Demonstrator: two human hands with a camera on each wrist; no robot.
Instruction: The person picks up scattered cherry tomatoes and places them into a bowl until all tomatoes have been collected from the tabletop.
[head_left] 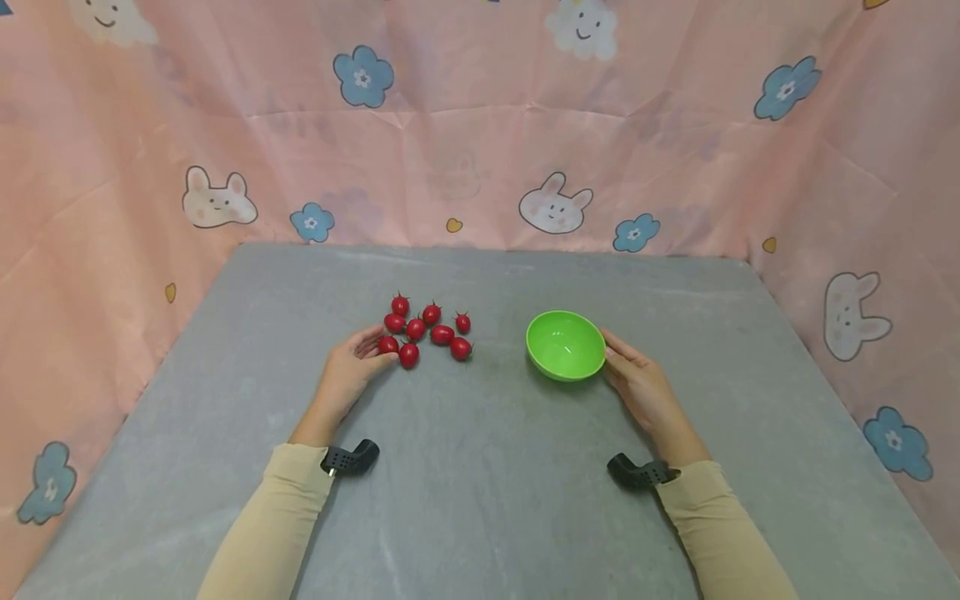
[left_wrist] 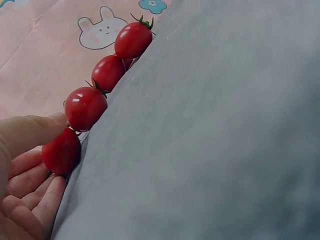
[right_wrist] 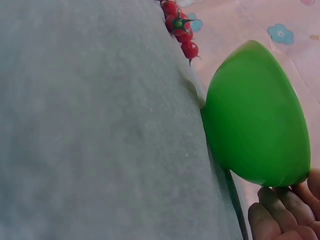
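Note:
Several red cherry tomatoes [head_left: 416, 329] lie in a loose group on the table, left of the middle. At the group's near left edge, my left hand [head_left: 352, 365] has its thumb and fingers around one cherry tomato [left_wrist: 61, 152]. Its thumb reaches close to a neighbouring tomato [left_wrist: 86, 108]. A bright green bowl [head_left: 566, 346] stands upright to the right of the tomatoes, with nothing inside it. My right hand [head_left: 647, 390] holds the bowl at its right side, fingers against the outer wall and thumb near the rim.
A grey cloth covers the table [head_left: 480, 483]. Behind it and along both sides hangs a pink curtain [head_left: 465, 142] printed with rabbits, clouds and blue flowers. Each wrist wears a black camera band [head_left: 352, 457].

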